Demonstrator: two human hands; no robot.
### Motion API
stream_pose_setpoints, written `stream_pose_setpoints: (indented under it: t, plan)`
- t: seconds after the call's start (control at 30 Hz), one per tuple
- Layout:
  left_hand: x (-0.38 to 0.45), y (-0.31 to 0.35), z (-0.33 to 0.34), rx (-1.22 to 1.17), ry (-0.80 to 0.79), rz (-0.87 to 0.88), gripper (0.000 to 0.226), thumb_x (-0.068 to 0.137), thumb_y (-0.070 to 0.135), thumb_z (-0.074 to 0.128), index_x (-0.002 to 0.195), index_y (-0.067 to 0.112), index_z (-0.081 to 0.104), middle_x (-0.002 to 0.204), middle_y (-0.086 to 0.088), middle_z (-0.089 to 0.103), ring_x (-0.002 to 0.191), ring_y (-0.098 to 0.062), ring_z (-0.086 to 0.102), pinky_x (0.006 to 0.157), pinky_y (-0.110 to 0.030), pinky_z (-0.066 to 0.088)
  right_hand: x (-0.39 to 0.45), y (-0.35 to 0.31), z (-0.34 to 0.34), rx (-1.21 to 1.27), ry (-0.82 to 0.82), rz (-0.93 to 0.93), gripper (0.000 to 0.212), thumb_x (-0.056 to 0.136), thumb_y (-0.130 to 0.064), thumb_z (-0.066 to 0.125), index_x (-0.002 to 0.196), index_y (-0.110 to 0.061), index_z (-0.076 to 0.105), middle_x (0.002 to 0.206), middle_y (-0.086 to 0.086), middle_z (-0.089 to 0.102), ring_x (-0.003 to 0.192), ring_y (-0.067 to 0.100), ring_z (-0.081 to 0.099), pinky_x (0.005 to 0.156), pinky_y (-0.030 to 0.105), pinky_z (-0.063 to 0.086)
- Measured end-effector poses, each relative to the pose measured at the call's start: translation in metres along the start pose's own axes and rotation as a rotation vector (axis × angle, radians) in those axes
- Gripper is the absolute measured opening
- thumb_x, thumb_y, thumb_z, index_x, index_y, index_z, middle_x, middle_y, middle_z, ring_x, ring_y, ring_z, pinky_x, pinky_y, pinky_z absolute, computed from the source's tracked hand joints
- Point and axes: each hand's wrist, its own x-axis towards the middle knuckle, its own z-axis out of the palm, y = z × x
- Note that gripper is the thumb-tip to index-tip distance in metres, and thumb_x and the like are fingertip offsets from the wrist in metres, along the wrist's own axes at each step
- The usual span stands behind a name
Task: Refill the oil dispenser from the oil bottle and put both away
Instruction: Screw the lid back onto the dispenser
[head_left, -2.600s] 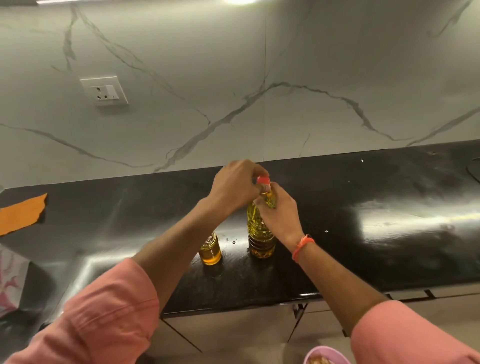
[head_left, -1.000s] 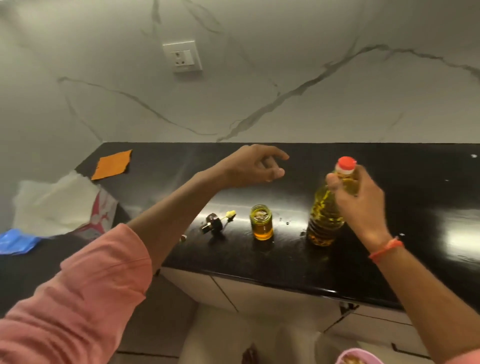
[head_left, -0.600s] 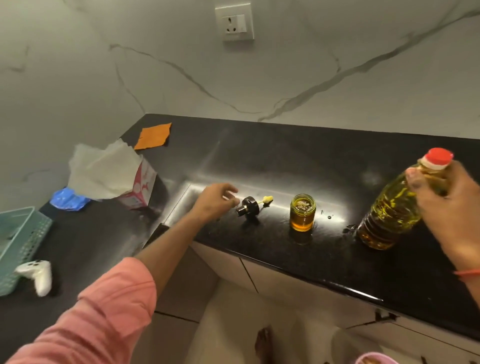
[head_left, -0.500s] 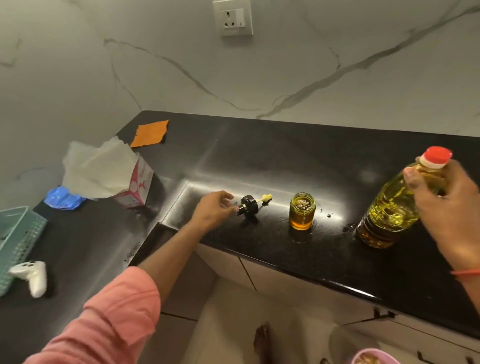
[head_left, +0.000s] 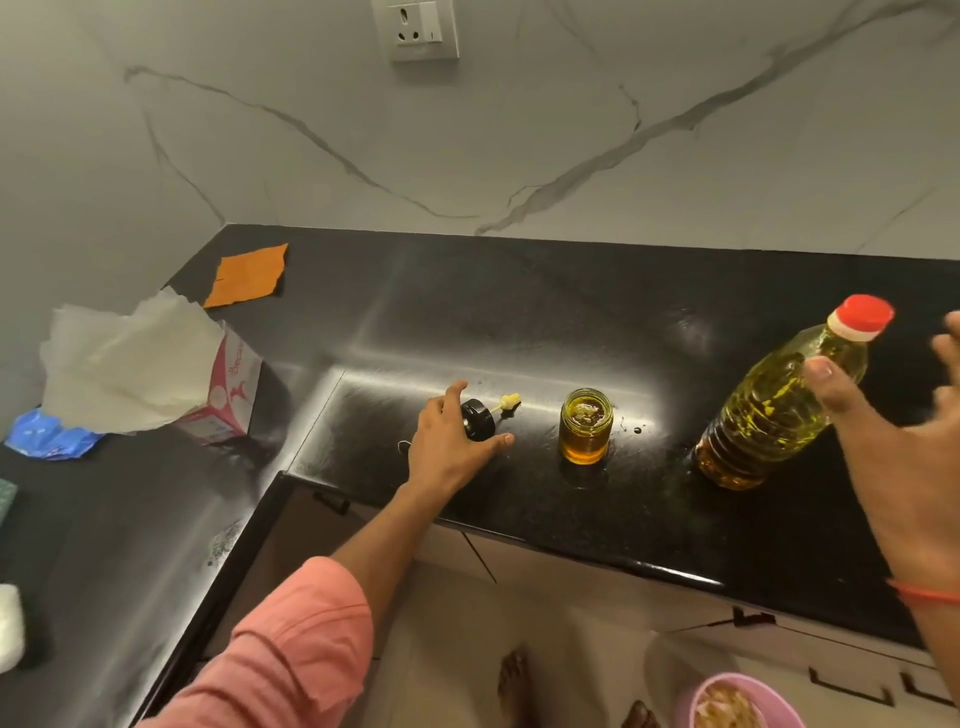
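1. The black counter runs in an L along a white marble-veined wall, its inner corner at lower left of centre; a white wall socket sits high on the wall.
2. A tissue box with red print, whose writing is too small to read, lies tilted near the counter's left part, a mass of white paper spilling out of it. Beside it, towards the left edge, lies a blue wrapper.
3. The oil bottle, clear plastic with a red cap and no label in view, stands on its base but leans, near the counter's front edge on the right. It holds yellow oil.
4. The right hand is spread, fingers apart, just beside the bottle's upper half and partly in front of it; whether the thumb touches it cannot be told. An orange band circles the wrist.
5. The left hand, on a pink-sleeved arm, lies over the dispenser lid with fingers loosely spread around it, not pressed closed on it.
6. An orange cloth lies flat near the back left corner.
7. The oil dispenser, a small open glass jar of amber oil with no label visible, stands upright between hand and bottle, near the front edge.
8. The dispenser lid, black with a pale yellow tip, lies on its side left of the jar.
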Motion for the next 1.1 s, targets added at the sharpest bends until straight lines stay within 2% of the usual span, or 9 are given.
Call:
stream_pose_setpoints:
  t: [0.1,0.23,0.37,0.5,0.57,0.67,0.77,0.97,1.1]
  plan:
    - [0.004,-0.002,0.005,0.053,0.025,-0.015,0.096,0.079,0.067,0.076,0.155,0.028,0.031,0.149,-0.010,0.046,0.138,-0.031,0.045,0.108,-0.048,0.045,-0.034,-0.021,-0.011,-0.029,-0.057,-0.111,0.086,0.078,-0.062,0.079,0.146,-0.018,0.048,0.148,0.002,0.051,0.137,0.020,0.050,0.113,0.049,0.042]
    - [0.006,-0.004,0.006,0.019,0.032,0.010,0.072,0.085,0.054,0.078,0.143,0.024,0.047,0.137,-0.009,0.056,0.124,-0.029,0.058,0.100,-0.043,0.049,-0.085,-0.077,0.007,-0.008,-0.075,-0.534,0.071,0.078,-0.036,0.079,0.130,0.005,0.053,0.129,0.020,0.055,0.121,0.031,0.053,0.104,0.038,0.043]
    - [0.007,-0.006,-0.001,-0.100,0.068,0.045,0.060,0.082,0.040,0.086,0.132,0.021,0.060,0.124,-0.004,0.065,0.108,-0.016,0.060,0.089,-0.027,0.047,-0.094,-0.045,0.054,0.051,-0.365,-0.332,0.074,0.077,-0.041,0.086,0.138,-0.019,0.052,0.126,-0.001,0.056,0.116,0.011,0.055,0.099,0.014,0.040]
    - [0.008,-0.001,-0.017,-0.203,0.063,0.065,0.058,0.076,0.036,0.091,0.126,0.022,0.067,0.118,-0.004,0.071,0.108,-0.019,0.069,0.090,-0.033,0.058,-0.094,-0.014,0.094,-0.012,-0.530,-0.148,0.088,0.070,-0.052,0.085,0.146,-0.036,0.042,0.129,-0.009,0.052,0.119,0.002,0.051,0.102,0.023,0.043]
    - [0.009,0.009,-0.031,-0.229,0.058,0.095,0.057,0.073,0.038,0.093,0.123,0.026,0.069,0.117,-0.003,0.071,0.106,-0.019,0.070,0.092,-0.038,0.060,-0.089,-0.004,0.110,-0.047,-0.584,-0.072,0.098,0.069,-0.052,0.087,0.150,-0.033,0.037,0.138,-0.005,0.050,0.125,0.007,0.049,0.105,0.028,0.042]
    - [0.012,0.029,-0.058,-0.248,0.020,0.176,0.057,0.071,0.043,0.094,0.121,0.028,0.072,0.109,0.003,0.071,0.099,-0.015,0.071,0.085,-0.027,0.059,-0.084,0.002,0.130,-0.041,-0.599,-0.014,0.108,0.067,-0.051,0.090,0.155,-0.027,0.031,0.149,0.001,0.045,0.132,0.012,0.046,0.110,0.032,0.041]
    - [0.014,0.052,-0.082,-0.163,-0.079,0.292,0.061,0.070,0.054,0.090,0.123,0.032,0.070,0.113,0.004,0.072,0.101,-0.014,0.071,0.090,-0.034,0.061,-0.078,0.002,0.149,-0.019,-0.602,0.020,0.111,0.066,-0.045,0.092,0.156,-0.024,0.030,0.152,0.000,0.044,0.136,0.014,0.044,0.108,0.028,0.037]
    - [0.017,0.105,-0.103,0.214,-0.156,0.506,0.078,0.060,0.084,0.073,0.127,0.044,0.065,0.115,0.010,0.068,0.105,-0.015,0.067,0.093,-0.045,0.059,-0.076,-0.006,0.168,0.045,-0.555,-0.009,0.081,0.065,-0.038,0.093,0.135,-0.025,0.054,0.127,-0.008,0.062,0.116,0.008,0.057,0.100,0.031,0.051]
    - [0.020,0.132,-0.094,0.493,-0.191,0.604,0.073,0.072,0.074,0.077,0.136,0.042,0.060,0.121,0.008,0.065,0.111,-0.019,0.062,0.092,-0.042,0.056,-0.076,-0.004,0.173,0.059,-0.526,-0.032,0.060,0.069,-0.037,0.090,0.122,-0.027,0.064,0.112,-0.009,0.069,0.103,0.009,0.066,0.091,0.036,0.058]
